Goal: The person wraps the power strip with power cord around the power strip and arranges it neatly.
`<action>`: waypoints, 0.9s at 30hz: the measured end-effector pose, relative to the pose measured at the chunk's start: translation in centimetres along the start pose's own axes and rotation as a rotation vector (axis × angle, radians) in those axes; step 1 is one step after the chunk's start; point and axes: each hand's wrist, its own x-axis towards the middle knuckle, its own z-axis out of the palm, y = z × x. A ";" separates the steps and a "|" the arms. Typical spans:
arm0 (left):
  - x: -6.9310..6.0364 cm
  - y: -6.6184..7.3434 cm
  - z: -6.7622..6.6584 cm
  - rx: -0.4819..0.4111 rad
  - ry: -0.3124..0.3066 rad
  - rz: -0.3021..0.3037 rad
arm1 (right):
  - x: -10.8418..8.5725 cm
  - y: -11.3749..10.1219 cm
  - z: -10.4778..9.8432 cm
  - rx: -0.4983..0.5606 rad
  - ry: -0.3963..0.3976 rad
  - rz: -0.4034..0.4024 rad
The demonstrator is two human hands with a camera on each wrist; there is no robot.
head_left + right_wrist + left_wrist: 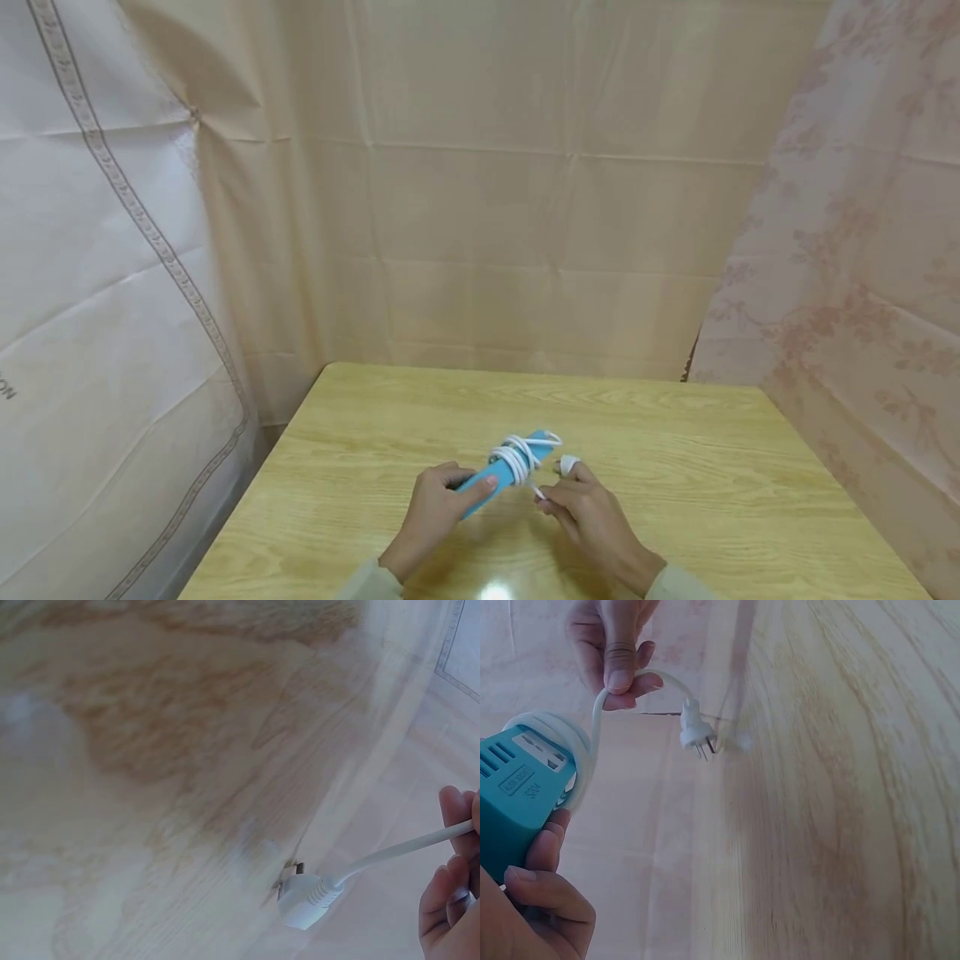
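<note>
A blue power strip (pixel 487 485) is held up over the table, tilted, in my left hand (pixel 433 510), thumb on top. In the left wrist view the power strip (pixel 517 787) shows slots and white sockets. Its white cord (pixel 514 460) is wound several times around the body. Near the cord's end, my right hand (pixel 594 518) pinches it between thumb and fingers. A white plug (pixel 696 733) with metal pins dangles from the short free length beyond the pinch. In the right wrist view the plug (pixel 304 900) hangs beside the right hand (pixel 454 892).
Beneath the hands is a wood-grain table (pixel 360 417). A beige cloth (pixel 465 208) hangs behind it, with a pale cloth (pixel 97 333) on the left and a floral cloth (pixel 862 292) on the right. Light glares off the table's near edge.
</note>
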 end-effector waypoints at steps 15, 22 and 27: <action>-0.1 -0.1 0.2 0.118 0.012 0.046 | 0.0 -0.2 -0.2 -0.041 -0.019 -0.017; -0.2 -0.1 0.0 0.147 0.015 0.049 | 0.0 -0.4 -0.4 -0.075 -0.009 -0.041; -0.3 -0.1 0.0 0.175 0.020 0.046 | -0.1 -0.4 -0.5 -0.085 -0.008 -0.036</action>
